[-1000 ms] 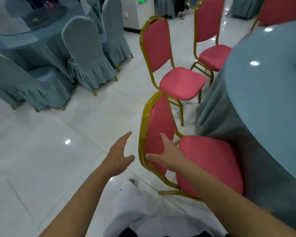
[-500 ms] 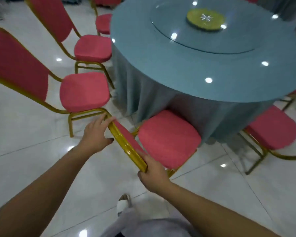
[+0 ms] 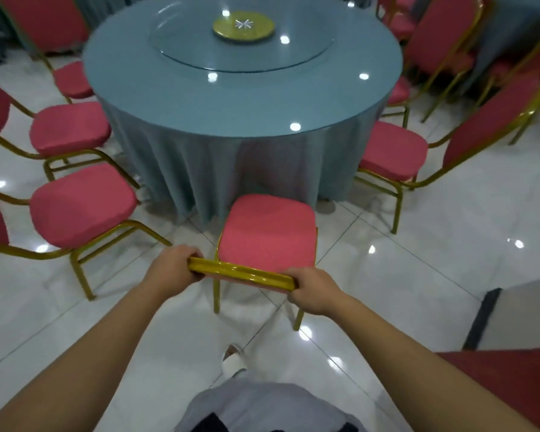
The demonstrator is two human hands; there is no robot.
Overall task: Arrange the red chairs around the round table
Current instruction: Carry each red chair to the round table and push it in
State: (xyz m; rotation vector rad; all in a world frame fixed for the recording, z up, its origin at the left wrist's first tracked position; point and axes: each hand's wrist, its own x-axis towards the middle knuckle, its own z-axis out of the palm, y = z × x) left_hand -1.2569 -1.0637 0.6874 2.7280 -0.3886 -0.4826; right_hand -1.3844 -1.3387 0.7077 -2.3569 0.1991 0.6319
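The left hand grips the left end of the gold top rail of the chair, fingers curled round the bar. The right hand grips the right end in the same way, knuckles toward the camera, so both hands are closed round the rail with most of its length bare between them. Both arms are stretched forward. The chair is seen from behind and above, its red seat facing the table and its front edge just beside the hanging blue-grey cloth. Two left chairs stand side by side near the table's left edge, and a right chair stands near its right edge, so the held chair sits between them. On the table lies a glass turntable with a yellow disc at its centre. The disc bears a white star-like mark, too blurred to tell whether it is a logo or lettering.
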